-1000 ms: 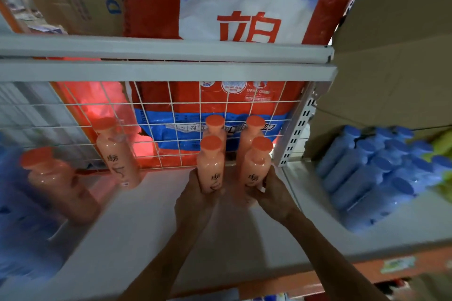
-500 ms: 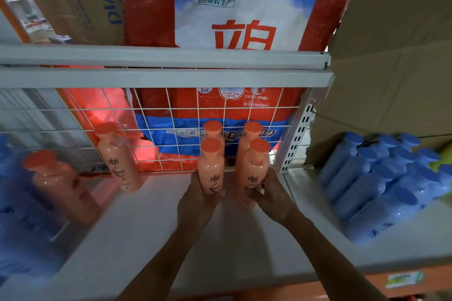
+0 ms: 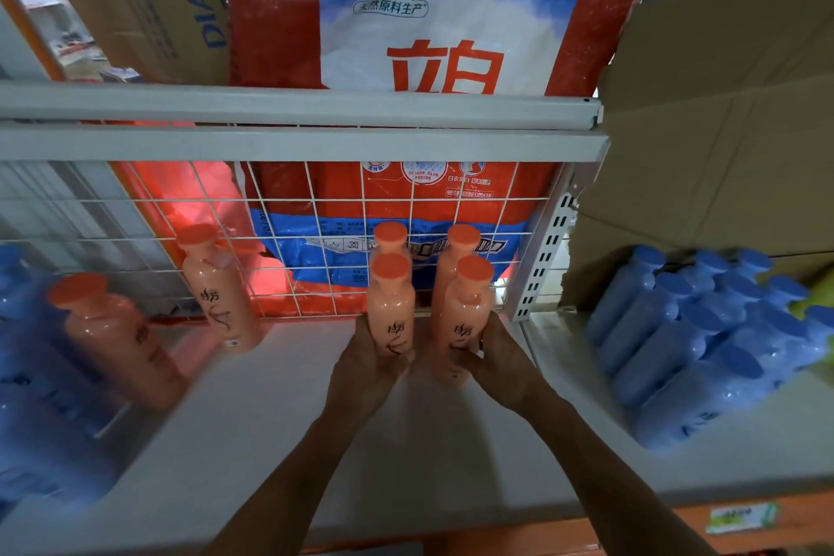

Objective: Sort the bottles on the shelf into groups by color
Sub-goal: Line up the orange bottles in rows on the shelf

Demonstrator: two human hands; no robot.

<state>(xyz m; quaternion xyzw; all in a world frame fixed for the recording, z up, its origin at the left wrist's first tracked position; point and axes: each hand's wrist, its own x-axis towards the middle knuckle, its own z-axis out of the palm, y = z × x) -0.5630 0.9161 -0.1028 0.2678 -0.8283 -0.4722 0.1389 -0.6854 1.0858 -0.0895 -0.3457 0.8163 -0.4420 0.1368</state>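
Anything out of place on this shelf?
One orange bottle beside the left blue bottles and another orange bottle by the mesh stand apart from the orange cluster held by the left hand and right hand. No spill shows.

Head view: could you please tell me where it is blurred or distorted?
Head view: sharp in the middle, where the left hand and right hand grip orange bottles; blue bottles at the right edge are smeared; the leftmost bottle is blurred and leans outward, a wide-angle effect.
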